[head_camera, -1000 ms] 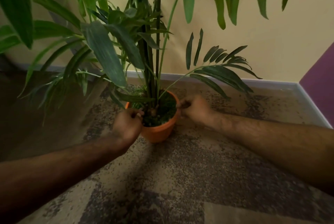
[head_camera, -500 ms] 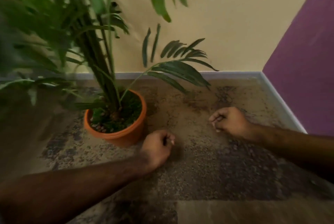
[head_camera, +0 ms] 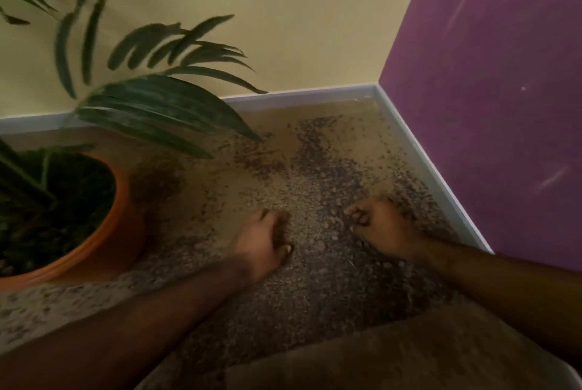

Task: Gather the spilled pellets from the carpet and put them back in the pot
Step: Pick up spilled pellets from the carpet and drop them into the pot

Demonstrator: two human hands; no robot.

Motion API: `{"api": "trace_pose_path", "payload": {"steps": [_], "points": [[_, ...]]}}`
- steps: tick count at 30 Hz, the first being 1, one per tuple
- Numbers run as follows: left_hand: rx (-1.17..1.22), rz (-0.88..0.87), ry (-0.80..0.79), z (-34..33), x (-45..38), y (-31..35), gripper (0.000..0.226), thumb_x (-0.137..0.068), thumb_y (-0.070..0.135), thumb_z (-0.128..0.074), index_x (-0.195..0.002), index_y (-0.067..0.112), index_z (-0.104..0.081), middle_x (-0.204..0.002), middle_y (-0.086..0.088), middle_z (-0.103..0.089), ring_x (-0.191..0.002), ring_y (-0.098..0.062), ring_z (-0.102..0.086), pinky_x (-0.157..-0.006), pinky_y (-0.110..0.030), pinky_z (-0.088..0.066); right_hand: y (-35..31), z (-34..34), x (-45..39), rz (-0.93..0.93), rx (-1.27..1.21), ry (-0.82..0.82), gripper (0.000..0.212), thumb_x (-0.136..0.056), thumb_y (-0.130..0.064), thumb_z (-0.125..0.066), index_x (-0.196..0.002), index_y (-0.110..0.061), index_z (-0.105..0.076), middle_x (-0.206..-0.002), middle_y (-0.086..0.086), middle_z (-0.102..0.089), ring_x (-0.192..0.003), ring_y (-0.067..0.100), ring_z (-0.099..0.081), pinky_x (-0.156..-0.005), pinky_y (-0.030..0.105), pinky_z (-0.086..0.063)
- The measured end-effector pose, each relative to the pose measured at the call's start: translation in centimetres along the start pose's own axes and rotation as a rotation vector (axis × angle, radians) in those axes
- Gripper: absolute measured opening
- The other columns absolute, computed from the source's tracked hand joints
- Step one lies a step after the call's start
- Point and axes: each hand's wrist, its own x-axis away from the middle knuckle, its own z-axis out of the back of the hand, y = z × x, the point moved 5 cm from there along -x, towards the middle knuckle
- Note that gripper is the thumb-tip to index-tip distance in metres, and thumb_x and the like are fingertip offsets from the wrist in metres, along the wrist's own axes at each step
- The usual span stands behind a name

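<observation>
An orange pot (head_camera: pixel 124 216) with a palm plant stands at the left edge on the mottled carpet (head_camera: pixel 315 295). Small round pellets (head_camera: pixel 321 241) lie scattered on the carpet between my hands, hard to tell from the carpet's pattern. My left hand (head_camera: pixel 261 243) rests on the carpet right of the pot, fingers curled down; I cannot see whether it holds pellets. Further right, near the purple wall, my right hand (head_camera: pixel 378 227) has its fingers curled in a loose pinch on the carpet.
Palm fronds (head_camera: pixel 157 112) hang over the carpet above the pot. A pale skirting board (head_camera: pixel 425 169) runs along the yellow wall and the purple wall (head_camera: pixel 504 106), meeting in a corner behind my hands.
Both hands have left the pot's rim and moved right onto the carpet. The view has swung right, so the pot now sits at the left edge.
</observation>
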Motion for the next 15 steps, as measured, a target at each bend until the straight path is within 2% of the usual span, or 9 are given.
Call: {"api": "trace_pose_path", "payload": {"steps": [2, 5, 8, 10, 12, 15], "points": [[-0.066, 0.015, 0.041, -0.9, -1.2, 0.1, 0.071, -0.077, 0.046, -0.067, -0.139, 0.026, -0.039, -0.145, -0.006, -0.039, -0.132, -0.026, -0.04, -0.109, -0.034, -0.037, 0.4, -0.4, -0.4, 0.071, 0.101, -0.005, 0.032, -0.075, -0.009, -0.072, -0.107, -0.01, -0.068, -0.095, -0.001, -0.057, -0.093, 0.022, -0.059, -0.075, 0.021, -0.039], [-0.149, 0.074, 0.053, -2.1, -2.9, -0.9, 0.087, -0.076, 0.06, -0.061, -0.147, 0.029, -0.022, -0.159, -0.008, -0.015, -0.143, -0.033, -0.022, -0.116, -0.042, -0.027, 1.0, -1.0, -1.0, 0.115, 0.239, -0.059, 0.044, -0.078, -0.025, -0.071, -0.12, -0.015, -0.06, -0.121, 0.01, -0.058, -0.121, 0.029, -0.049, -0.093, 0.032, -0.042], [-0.169, 0.084, 0.026, -3.9, -3.8, -1.5, 0.085, -0.082, 0.061, -0.053, -0.15, 0.025, -0.017, -0.162, -0.008, 0.0, -0.148, -0.033, -0.003, -0.12, -0.046, -0.016, 1.4, -1.0, -1.5, 0.134, 0.289, -0.067, 0.054, -0.082, -0.031, -0.067, -0.132, -0.018, -0.051, -0.127, 0.01, -0.05, -0.121, 0.029, -0.044, -0.097, 0.037, -0.042], [-0.187, 0.047, 0.075, -4.9, -3.6, -1.3, 0.075, -0.087, 0.055, -0.048, -0.149, 0.023, -0.022, -0.162, -0.01, -0.001, -0.148, -0.031, 0.0, -0.12, -0.043, -0.012, 1.2, -0.7, -2.0, 0.187, 0.317, -0.042, 0.049, -0.082, -0.028, -0.065, -0.129, -0.02, -0.052, -0.124, 0.007, -0.05, -0.116, 0.027, -0.046, -0.095, 0.038, -0.044], [-0.186, -0.012, 0.123, -5.6, -3.1, -0.8, 0.065, -0.092, 0.05, -0.042, -0.148, 0.022, -0.026, -0.161, -0.008, -0.008, -0.149, -0.027, -0.004, -0.12, -0.04, -0.013, 1.1, -0.5, -2.5, 0.209, 0.331, -0.023, 0.043, -0.084, -0.025, -0.062, -0.126, -0.021, -0.053, -0.13, 0.008, -0.049, -0.121, 0.028, -0.045, -0.099, 0.04, -0.042], [-0.15, -0.194, 0.093, -6.6, -2.3, 1.1, 0.058, -0.095, 0.048, -0.032, -0.147, 0.022, -0.03, -0.159, -0.001, -0.022, -0.148, -0.019, -0.012, -0.121, -0.039, -0.014, 1.1, -0.7, -3.3, 0.208, 0.353, -0.017, 0.051, -0.087, -0.027, -0.058, -0.137, -0.021, -0.046, -0.142, 0.009, -0.044, -0.131, 0.029, -0.039, -0.107, 0.04, -0.037]]}}
